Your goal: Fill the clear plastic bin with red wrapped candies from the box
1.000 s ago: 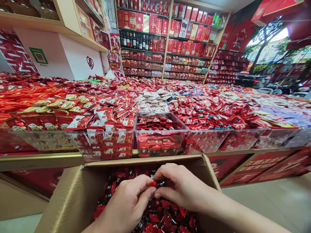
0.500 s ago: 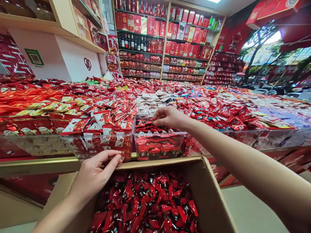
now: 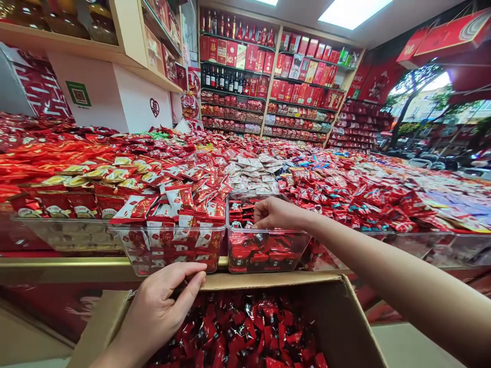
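My right hand reaches into a clear plastic bin of red and black wrapped candies. Its fingers are curled closed with the tips down among the wrappers, so what they pinch is hidden. Below, a cardboard box stands open, holding a heap of similar candies. My left hand is closed at the box's far rim, thumb on the inner side and index finger beyond; the rim between them is mostly covered.
Left of the bin stands another clear bin of red and white packets. Heaps of wrapped sweets spread over the wide counter. A wall shelf with bottles and red boxes rises behind. An upper cabinet juts out at left.
My right hand has gone lower into the bin, its fingertips now among the candies. The view has tilted up, so the bins and box appear lower. My left hand keeps its place at the rim.
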{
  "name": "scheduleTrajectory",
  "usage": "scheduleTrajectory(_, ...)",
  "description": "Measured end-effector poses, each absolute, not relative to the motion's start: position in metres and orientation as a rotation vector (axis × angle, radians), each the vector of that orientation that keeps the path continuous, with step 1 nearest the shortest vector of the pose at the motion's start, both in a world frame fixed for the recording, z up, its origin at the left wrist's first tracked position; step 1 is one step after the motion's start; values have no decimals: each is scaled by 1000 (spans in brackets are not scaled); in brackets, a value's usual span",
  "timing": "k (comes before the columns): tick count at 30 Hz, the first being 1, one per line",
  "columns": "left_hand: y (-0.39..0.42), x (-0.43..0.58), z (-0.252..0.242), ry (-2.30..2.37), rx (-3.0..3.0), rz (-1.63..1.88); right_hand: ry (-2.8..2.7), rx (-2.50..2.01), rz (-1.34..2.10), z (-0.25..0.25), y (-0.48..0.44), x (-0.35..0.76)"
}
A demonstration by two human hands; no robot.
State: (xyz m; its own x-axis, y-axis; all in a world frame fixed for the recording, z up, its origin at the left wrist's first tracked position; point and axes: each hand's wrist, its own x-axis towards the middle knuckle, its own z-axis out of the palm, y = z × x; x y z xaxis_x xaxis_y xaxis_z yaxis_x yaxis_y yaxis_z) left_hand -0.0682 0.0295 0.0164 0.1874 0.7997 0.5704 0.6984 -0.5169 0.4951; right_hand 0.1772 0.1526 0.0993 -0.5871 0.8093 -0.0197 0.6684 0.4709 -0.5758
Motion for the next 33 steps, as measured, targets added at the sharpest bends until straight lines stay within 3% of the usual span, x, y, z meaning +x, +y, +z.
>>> scheduleTrajectory(7, 34, -70, 13, 1357, 2427, 1363, -2552, -1372, 804, 98, 157, 175)
scheduleTrajectory(15, 35, -69, 13, 1351, 2469, 1346, -2729, -1450, 553, 99, 162, 170)
scheduleTrajectory(23, 35, -69, 14, 1354, 2500, 1335, -2695, -1567, 1240, 94, 168, 163)
scheduleTrajectory(30, 34, -69, 15, 1363, 2489, 1327, -2689, -1605, 1411, 91, 167, 161)
scheduleTrajectory(33, 34, -69, 16, 1365, 2484, 1317, -2779, -1549, 1262, 89, 168, 161)
